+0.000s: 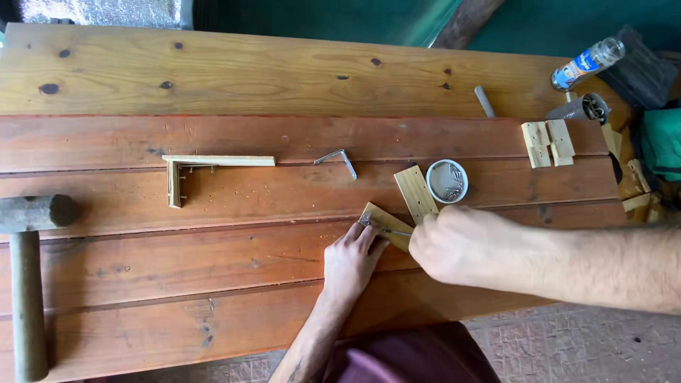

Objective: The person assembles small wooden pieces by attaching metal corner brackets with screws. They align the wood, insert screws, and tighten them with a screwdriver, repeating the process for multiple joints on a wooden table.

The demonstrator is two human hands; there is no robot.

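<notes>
Two bare forearms, no sleeves in view, no gloves, watch or rings. Left hand (351,259) on a slim forearm with a faint dark mark, maybe a tattoo, near the lower frame edge; too small to tell. Right hand (461,245) on a thicker, hairy forearm. Maroon garment (411,358) below the left hand, plain fabric, loosely folded, partly cut off by frame edge.
</notes>
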